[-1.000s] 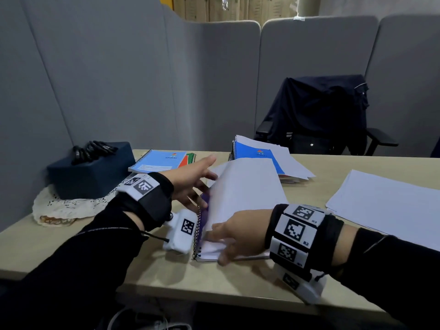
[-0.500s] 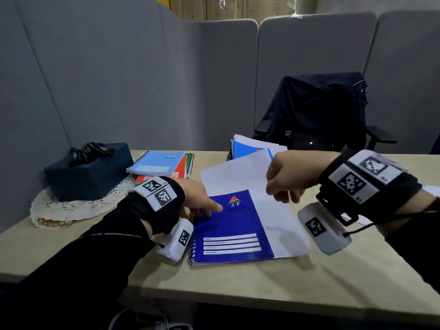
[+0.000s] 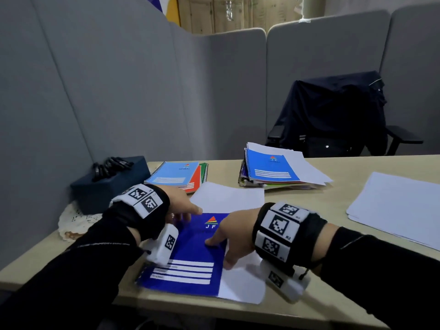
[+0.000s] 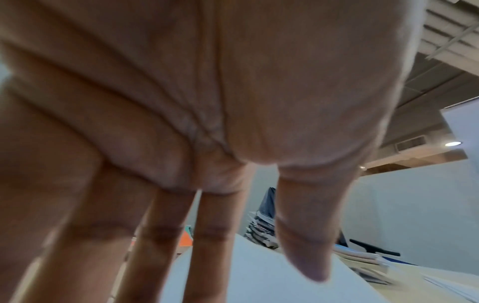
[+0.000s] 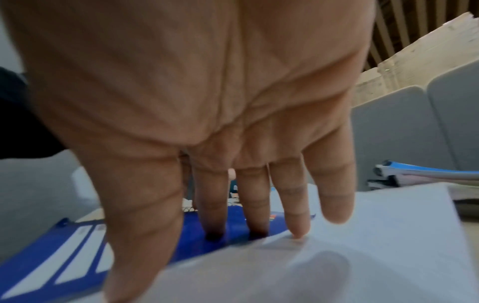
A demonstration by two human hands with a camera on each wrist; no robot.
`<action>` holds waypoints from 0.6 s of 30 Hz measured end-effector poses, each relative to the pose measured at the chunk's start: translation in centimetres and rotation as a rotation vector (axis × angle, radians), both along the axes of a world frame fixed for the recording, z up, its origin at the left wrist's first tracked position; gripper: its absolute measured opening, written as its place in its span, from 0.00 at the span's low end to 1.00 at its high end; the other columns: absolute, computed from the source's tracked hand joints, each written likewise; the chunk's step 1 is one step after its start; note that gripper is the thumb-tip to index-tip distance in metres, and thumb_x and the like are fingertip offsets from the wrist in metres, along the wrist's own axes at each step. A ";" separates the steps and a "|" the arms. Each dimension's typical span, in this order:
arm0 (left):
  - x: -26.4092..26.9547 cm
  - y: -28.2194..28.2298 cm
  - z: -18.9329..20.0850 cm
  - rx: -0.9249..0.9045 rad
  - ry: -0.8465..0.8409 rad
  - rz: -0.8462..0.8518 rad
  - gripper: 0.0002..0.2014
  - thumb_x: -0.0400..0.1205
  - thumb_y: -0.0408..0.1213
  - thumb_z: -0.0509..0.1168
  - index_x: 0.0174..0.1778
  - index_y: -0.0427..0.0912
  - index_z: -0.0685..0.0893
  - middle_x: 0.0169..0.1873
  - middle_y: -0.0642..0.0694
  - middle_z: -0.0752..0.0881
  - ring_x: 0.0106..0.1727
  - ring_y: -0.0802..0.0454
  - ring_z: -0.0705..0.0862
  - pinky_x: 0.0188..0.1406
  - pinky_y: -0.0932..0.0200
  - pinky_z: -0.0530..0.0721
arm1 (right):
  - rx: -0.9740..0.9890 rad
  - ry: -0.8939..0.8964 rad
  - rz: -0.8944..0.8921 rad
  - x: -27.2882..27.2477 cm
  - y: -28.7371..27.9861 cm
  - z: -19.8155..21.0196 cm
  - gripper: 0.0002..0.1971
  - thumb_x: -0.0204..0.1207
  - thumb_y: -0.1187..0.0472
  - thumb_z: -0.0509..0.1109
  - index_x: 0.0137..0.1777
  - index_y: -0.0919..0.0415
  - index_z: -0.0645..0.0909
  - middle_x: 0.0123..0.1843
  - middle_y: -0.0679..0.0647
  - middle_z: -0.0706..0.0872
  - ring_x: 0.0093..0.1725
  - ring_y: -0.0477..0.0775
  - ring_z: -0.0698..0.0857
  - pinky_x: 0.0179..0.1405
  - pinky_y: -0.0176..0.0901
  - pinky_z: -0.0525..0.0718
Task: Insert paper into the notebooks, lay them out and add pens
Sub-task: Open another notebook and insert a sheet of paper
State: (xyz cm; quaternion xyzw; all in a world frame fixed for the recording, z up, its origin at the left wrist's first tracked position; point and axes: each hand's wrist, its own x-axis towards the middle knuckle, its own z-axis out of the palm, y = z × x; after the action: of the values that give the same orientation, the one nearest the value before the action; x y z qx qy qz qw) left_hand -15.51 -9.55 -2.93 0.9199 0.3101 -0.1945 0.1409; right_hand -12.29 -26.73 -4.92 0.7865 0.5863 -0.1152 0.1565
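At 6 o'clock on the desk (image 3: 333, 303) lies the notebook (image 3: 190, 258), dark blue, cover down, with a sheet (image 3: 240, 282) sticking out past its right and far edges.

Risks, as I judge them:
- Sheet not squared; a push on the cover may skew or crease it where it overhangs.
- Notebook sits near the desk's front edge; a slide toward 6 could tip it off.
- Spiral at 9 o'clock may snag the sheet if it gets shoved left.

Left hand (image 3: 181, 206): at 10 o'clock of the notebook, fingers straight and loose, holding nothing, thumb pointing toward 3 over the top left corner. Contact with the cover unclear; the wrist view is blurred.

Right hand (image 3: 234, 232): palm down, spread wide, fingers straight. In the wrist view two fingertips (image 5: 212, 235) press the cover and one lands on the sheet beside the cover edge. No grip.

Elsewhere: two more notebook piles at 12 and 1 o'clock, paper stack (image 3: 400, 206) at 3, pens (image 3: 109, 165) on a box (image 3: 107, 186) at 10. No pens added yet.
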 end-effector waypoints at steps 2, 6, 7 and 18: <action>0.3 0.9 -0.1 -0.021 -0.134 0.035 0.21 0.83 0.54 0.61 0.57 0.40 0.86 0.56 0.42 0.86 0.48 0.46 0.88 0.46 0.54 0.87 | 0.028 -0.033 0.066 -0.7 1.6 -0.4 0.32 0.78 0.45 0.68 0.81 0.45 0.63 0.69 0.52 0.80 0.66 0.57 0.78 0.61 0.46 0.75; 1.3 2.4 -0.3 0.039 -0.303 0.023 0.16 0.83 0.50 0.61 0.54 0.42 0.84 0.51 0.42 0.86 0.49 0.45 0.89 0.50 0.52 0.88 | 0.082 -0.052 0.126 -1.4 4.0 -1.1 0.31 0.78 0.47 0.69 0.80 0.48 0.66 0.66 0.53 0.82 0.64 0.58 0.80 0.62 0.47 0.78; 1.6 2.8 -0.3 0.053 -0.331 0.020 0.14 0.83 0.48 0.61 0.53 0.42 0.84 0.49 0.43 0.86 0.48 0.46 0.88 0.46 0.55 0.87 | 0.106 -0.028 0.120 -1.3 4.3 -1.1 0.30 0.78 0.48 0.69 0.80 0.48 0.67 0.67 0.53 0.82 0.64 0.57 0.79 0.62 0.47 0.77; 7.2 9.2 -0.4 0.367 -0.469 0.014 0.12 0.80 0.35 0.60 0.52 0.43 0.89 0.55 0.45 0.88 0.58 0.45 0.84 0.60 0.54 0.82 | 0.358 0.094 -0.312 8.3 3.4 2.4 0.26 0.75 0.47 0.72 0.73 0.48 0.77 0.68 0.47 0.82 0.67 0.51 0.79 0.65 0.44 0.75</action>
State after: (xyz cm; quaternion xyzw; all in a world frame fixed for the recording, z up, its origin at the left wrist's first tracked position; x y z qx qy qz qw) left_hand -8.34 -0.33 -3.31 0.9476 0.3055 0.0837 0.0414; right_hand -3.98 -23.38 -2.56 0.8765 0.4753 -0.0687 -0.0324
